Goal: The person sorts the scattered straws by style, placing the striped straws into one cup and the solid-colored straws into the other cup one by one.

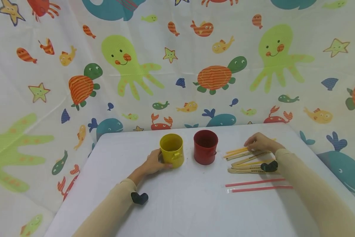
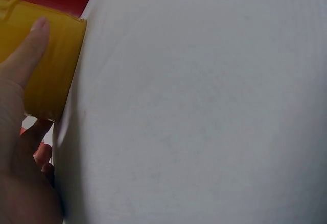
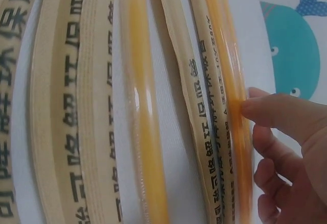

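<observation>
On the white table stands a small yellow bucket, and my left hand holds its side with the thumb across the front. From the left wrist, the thumb lies against the yellow wall; other fingers are partly hidden under and behind it. A dark red bucket stands to its right. At the right, my right hand is over a row of wrapped drinking straws. In the right wrist view its thumb and fingertips pinch an orange straw in clear wrap at the row's far edge.
Printed paper-wrapped straws and another yellow-orange straw lie beside the pinched one. Two red straws lie nearer on the table. A sea-animal curtain hangs close behind the table.
</observation>
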{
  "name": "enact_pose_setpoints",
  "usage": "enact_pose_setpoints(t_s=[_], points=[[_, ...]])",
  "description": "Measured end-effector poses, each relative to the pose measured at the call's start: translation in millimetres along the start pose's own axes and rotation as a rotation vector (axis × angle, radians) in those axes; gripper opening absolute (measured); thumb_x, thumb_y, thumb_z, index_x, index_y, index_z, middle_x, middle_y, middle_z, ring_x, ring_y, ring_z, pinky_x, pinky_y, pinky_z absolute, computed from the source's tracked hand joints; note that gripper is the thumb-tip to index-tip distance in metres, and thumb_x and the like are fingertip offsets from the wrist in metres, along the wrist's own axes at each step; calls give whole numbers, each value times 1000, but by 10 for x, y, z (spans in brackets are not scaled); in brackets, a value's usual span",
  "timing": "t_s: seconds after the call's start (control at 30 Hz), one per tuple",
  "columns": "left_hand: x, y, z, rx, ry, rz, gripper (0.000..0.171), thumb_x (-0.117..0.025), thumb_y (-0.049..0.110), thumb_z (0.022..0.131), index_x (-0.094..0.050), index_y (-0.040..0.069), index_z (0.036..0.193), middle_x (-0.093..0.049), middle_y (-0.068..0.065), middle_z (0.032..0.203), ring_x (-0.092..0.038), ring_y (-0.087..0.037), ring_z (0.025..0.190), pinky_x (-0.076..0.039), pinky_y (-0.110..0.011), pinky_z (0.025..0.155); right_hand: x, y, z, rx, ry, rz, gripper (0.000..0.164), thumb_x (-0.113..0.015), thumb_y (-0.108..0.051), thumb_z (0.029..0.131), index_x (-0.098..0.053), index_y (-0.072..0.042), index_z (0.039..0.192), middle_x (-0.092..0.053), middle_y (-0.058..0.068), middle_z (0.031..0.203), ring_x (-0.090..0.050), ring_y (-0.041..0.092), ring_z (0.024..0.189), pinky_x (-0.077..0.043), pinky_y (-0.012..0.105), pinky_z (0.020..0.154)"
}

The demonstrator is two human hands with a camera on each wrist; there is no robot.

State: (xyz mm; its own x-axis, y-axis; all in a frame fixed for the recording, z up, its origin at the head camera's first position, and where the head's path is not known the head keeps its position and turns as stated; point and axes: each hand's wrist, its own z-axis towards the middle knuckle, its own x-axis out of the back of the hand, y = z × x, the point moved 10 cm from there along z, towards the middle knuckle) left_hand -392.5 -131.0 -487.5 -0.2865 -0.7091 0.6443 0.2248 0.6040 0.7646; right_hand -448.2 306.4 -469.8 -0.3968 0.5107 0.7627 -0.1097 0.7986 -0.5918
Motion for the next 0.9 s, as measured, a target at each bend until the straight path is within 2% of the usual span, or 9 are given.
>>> enact_pose_setpoints(t_s=[0.13,0.33,0.5,0.57,0.67,0.77,0.9], points=[[-5,-2,2,-4,2,0,80,-82,46,72,-43,28,140,-47,7,148,-33,-21,146,-20,-57,122,-27,34,32,-29,-5,5,23,-67,-16,87,-72,-4,106,-66,9,98,-52,21,92,-45,28,79],[1,-8,-2,5,3,-2,80,-82,47,72,-44,28,139,-48,8,147,-34,-21,146,-22,-56,122,-36,90,20,-78,-5,40,27,-71,-21,87,-72,-6,108,-65,10,103,-51,23,96,-44,32,84],[3,6,-2,13,2,0,80,-83,46,71,-44,28,139,-49,8,147,-35,-20,146,-22,-55,122,-10,95,21,-86,29,53,26,-71,-22,86,-73,-4,105,-67,9,99,-53,21,91,-44,29,79],[-16,30,-29,7,4,4,80,-82,46,72,-44,28,139,-49,8,147,-35,-21,145,-23,-55,122,7,87,-2,-80,49,52,25,-72,-21,86,-73,-4,104,-67,10,99,-52,20,88,-44,26,75],[-43,72,-69,-12,6,3,79,-82,45,72,-45,26,139,-50,7,146,-35,-22,145,-23,-56,122,79,46,-37,-29,106,25,23,-73,-20,85,-74,-3,100,-68,14,101,-51,18,82,-44,24,67],[-65,84,-111,-6,7,-8,79,-83,45,72,-45,27,139,-50,8,146,-35,-21,146,-23,-55,122,204,-2,-75,36,185,-11,20,-73,-19,84,-76,-3,97,-70,18,106,-49,15,81,-41,22,65],[-80,103,-171,-6,16,-20,79,-83,44,72,-46,26,139,-49,6,147,-34,-23,146,-22,-57,121,357,-30,-127,56,240,22,25,-72,-23,86,-75,-3,102,-70,20,113,-54,17,92,-41,23,75]])
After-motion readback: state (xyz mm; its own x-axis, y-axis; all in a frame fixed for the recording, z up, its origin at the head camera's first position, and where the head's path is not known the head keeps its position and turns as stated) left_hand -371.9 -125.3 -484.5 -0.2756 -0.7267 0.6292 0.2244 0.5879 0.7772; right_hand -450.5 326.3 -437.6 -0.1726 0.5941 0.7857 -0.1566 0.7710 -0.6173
